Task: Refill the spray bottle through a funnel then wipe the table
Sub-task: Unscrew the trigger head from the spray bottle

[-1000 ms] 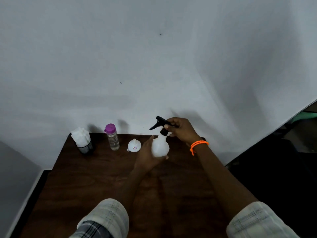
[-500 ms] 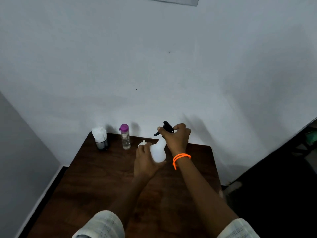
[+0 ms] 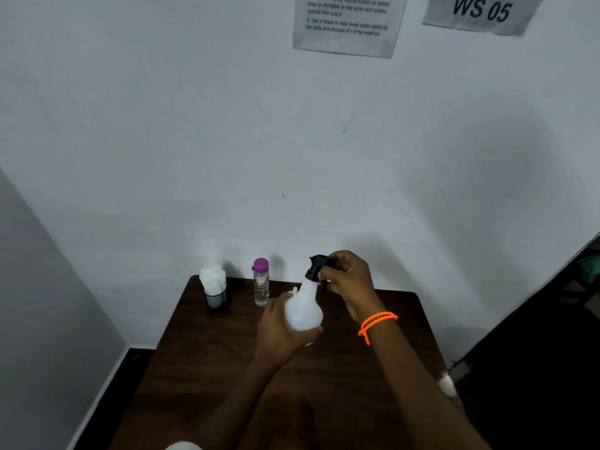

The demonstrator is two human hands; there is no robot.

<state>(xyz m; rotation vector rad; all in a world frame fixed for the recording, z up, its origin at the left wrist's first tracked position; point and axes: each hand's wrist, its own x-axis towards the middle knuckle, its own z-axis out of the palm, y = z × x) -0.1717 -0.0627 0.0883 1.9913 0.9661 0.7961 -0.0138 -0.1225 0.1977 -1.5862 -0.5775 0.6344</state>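
Observation:
A white spray bottle with a black trigger head is held above the dark wooden table. My left hand grips its round body from the left and below. My right hand, with an orange band at the wrist, grips the black trigger head at the neck. Only a small white edge of the funnel shows behind the bottle. A clear water bottle with a purple cap stands at the back of the table.
A dark cup holding white tissues stands at the table's back left corner. The white wall rises right behind the table, with printed sheets high up. Dark floor drops off on the right side.
The camera has tilted up, so the wall sheets show now. My right hand has turned further round the trigger head, whose nozzle now points away; the left hand keeps its hold on the bottle.

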